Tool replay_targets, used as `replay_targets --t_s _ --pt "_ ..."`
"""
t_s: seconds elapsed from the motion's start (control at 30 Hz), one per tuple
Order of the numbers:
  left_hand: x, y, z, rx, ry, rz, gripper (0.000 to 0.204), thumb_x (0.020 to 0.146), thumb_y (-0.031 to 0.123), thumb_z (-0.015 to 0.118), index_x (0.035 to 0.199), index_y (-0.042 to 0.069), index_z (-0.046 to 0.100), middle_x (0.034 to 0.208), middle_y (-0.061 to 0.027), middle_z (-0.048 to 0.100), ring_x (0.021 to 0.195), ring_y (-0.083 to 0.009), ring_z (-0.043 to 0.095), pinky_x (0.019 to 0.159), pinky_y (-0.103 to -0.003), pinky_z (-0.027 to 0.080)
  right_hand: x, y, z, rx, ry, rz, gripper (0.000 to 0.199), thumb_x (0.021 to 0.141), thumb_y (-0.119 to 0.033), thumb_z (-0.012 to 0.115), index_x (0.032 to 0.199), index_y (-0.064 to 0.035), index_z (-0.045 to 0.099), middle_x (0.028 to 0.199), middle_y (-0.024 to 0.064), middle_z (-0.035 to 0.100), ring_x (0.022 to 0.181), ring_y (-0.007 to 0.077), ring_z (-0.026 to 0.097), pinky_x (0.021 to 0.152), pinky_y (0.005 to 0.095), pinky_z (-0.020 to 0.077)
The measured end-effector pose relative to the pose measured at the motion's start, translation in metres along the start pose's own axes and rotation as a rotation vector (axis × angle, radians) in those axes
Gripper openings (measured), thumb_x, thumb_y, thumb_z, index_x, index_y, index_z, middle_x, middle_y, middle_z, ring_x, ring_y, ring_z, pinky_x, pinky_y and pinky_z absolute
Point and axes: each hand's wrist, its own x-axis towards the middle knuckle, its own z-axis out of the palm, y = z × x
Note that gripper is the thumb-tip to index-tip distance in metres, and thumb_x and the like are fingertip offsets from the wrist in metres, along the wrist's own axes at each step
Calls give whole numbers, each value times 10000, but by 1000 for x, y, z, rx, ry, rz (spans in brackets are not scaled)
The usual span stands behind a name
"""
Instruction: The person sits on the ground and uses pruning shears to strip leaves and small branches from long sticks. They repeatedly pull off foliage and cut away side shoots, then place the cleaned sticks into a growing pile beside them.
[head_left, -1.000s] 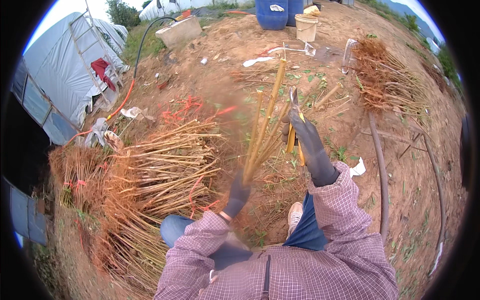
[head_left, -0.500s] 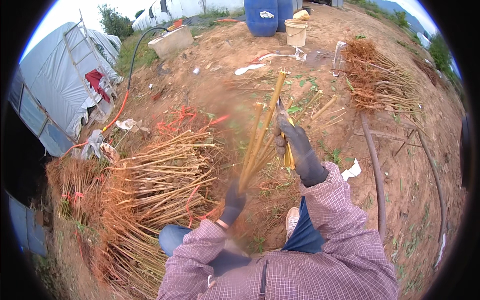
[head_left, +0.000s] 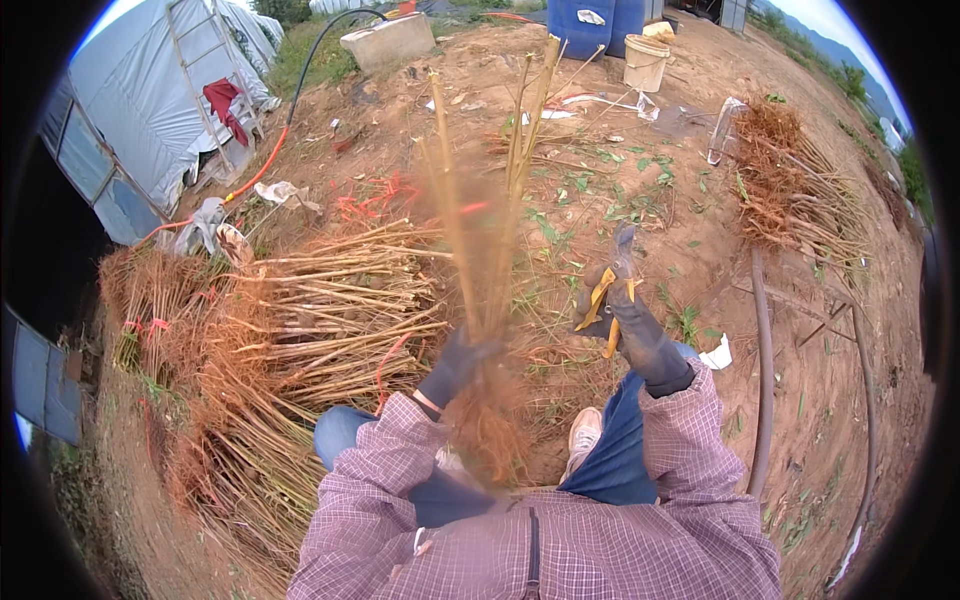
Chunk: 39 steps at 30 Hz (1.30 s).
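Observation:
Gripped in my gloved left hand [head_left: 452,372] is a bunch of rooted saplings [head_left: 519,140], its long bare stems pointing up and away and smeared by motion. Reddish-brown roots [head_left: 490,432] hang below that hand, close in front of my body. To the right, my gloved right hand [head_left: 648,345] is closed around pruning shears [head_left: 598,298] with yellow handles; their dark blades point away from me, apart from the stems. Left of my left hand lies a big pile of similar saplings [head_left: 340,290], roots toward the left and cut stem ends toward the right.
More rooted saplings [head_left: 790,190] lie at the far right, near a dark pipe [head_left: 762,370]. Leaves and clippings litter the dirt ahead. Farther off stand blue barrels [head_left: 585,30], a pale bucket [head_left: 647,63] and a concrete trough [head_left: 388,44]. A hose [head_left: 268,160] runs along the left.
My right hand and the shears have drawn back from the stems, down and to the right. The sapling bunch has swung left and more upright, its roots now showing below my left hand.

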Motion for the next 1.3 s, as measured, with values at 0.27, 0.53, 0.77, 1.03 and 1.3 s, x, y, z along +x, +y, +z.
replay_targets --t_s 0.27,0.53,0.77,1.03,1.3 --pt "6 -2 -6 130 -101 -164 443 922 306 680 1193 6 499 850 -80 640 790 -171 645 735 -321 563 34 -18 3 -111 -284 328 704 961 -612 442 1374 -43 414 1092 77 571 970 191 613 876 355 526" --pt "1 -8 -5 -55 -308 3 362 914 297 673 1124 18 579 846 -65 627 760 -167 633 703 -319 552 41 -29 13 -176 -420 145 883 908 -727 388 1447 -27 384 1221 121 583 1086 235 609 966 401 499" --pt "1 -5 2 -100 -414 -6 378 920 286 655 1168 18 558 877 -74 620 795 -168 625 743 -337 542 52 -10 -10 -40 -359 211 706 977 -579 455 1391 -8 434 1240 104 527 1095 200 566 950 368 479" --pt "6 -22 -5 -287 -316 -94 430 914 250 669 1253 32 520 920 -66 627 797 -162 629 701 -302 552 13 -18 -21 -267 -260 -78 601 995 -561 438 1262 -31 530 944 59 620 820 158 596 736 314 471" --pt "3 -21 -2 -325 -409 -125 416 910 217 660 1256 38 511 960 -66 632 778 -163 646 672 -293 560 45 -46 -30 -298 -428 231 608 1002 -567 399 1289 -43 513 1056 76 610 909 179 639 871 341 519"
